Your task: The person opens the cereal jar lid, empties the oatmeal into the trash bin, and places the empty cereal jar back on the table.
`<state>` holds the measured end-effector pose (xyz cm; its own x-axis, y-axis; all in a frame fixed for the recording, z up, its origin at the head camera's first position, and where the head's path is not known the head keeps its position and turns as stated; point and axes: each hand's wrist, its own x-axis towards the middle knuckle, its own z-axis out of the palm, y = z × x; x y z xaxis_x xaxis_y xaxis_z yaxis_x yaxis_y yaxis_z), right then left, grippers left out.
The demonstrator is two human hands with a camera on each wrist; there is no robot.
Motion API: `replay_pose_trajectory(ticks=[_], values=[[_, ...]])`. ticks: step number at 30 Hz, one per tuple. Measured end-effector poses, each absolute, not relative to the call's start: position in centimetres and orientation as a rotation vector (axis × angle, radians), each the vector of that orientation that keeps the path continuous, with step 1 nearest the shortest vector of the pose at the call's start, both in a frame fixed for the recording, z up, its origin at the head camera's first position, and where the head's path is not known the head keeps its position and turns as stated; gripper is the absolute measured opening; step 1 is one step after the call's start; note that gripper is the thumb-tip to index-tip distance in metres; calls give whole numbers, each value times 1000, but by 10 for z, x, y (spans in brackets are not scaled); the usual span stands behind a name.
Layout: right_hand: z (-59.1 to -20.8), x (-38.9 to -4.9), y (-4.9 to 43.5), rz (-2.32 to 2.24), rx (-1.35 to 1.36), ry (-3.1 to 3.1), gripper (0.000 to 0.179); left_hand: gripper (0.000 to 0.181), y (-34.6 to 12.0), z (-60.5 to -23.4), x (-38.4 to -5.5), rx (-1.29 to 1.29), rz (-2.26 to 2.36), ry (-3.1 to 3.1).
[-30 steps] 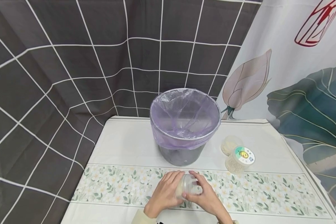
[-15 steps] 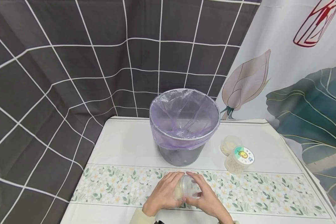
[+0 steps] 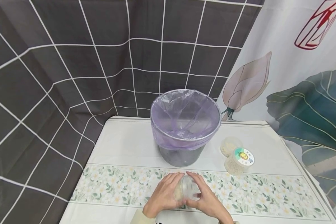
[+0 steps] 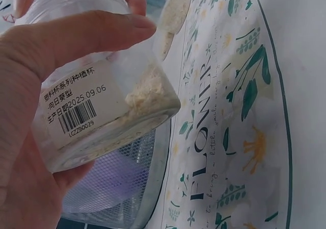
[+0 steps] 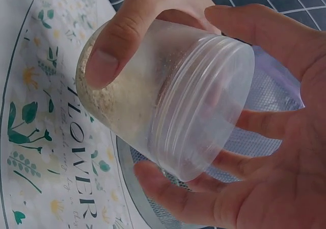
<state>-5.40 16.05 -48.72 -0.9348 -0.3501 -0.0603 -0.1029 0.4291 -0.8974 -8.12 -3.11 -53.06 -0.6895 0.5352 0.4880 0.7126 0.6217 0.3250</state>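
In the head view my left hand (image 3: 165, 193) grips the body of a clear plastic jar (image 3: 178, 190), tilted on its side near the front of the table. Pale, crumbly grains lie inside the jar, and the left wrist view shows a white barcode label (image 4: 84, 104) on its side. The left thumb (image 5: 112, 50) presses along the jar wall in the right wrist view. Curled around the clear screw lid (image 5: 219, 106) are the fingers and thumb of my right hand (image 3: 207, 197). The lid sits on the jar's mouth.
Behind the hands stands a mesh bin (image 3: 180, 157) with a purple plastic liner (image 3: 170, 140) folded over its rim. To its right, a jar with a sunflower-printed lid (image 3: 244, 156) stands beside another clear tub (image 3: 228, 147) of pale grains. A flowered cloth (image 3: 114, 183) covers the table.
My right hand's fingers have shifted slightly left around the lid, and its thumb has slid lower. The left hand has stayed nearly still on the jar.
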Motion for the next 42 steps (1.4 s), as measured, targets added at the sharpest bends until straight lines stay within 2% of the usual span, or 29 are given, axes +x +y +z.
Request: replay_pose_trajectory(ticks=[7, 12, 18, 27, 31, 42], values=[[-490, -53, 159, -1563, -343, 2409, 85, 79, -28, -531, -82, -955, -621, -2399], [-490, -52, 157, -1521, -256, 2457, 85, 67, -27, -531, -81, -922, -569, -2417], [-490, -53, 154, -1480, -108, 2495, 80, 92, -25, -530, -78, -864, -566, -2496], [-490, -55, 151, -1575, -21, 2405, 74, 89, -20, -531, -76, -827, -558, -2481], [-490, -55, 151, -1576, -6, 2408, 75, 86, -19, -533, -76, -819, -567, -2472], [-489, -56, 152, -1540, -22, 2464, 78, 91, -19, -532, -76, -853, -514, -2483]])
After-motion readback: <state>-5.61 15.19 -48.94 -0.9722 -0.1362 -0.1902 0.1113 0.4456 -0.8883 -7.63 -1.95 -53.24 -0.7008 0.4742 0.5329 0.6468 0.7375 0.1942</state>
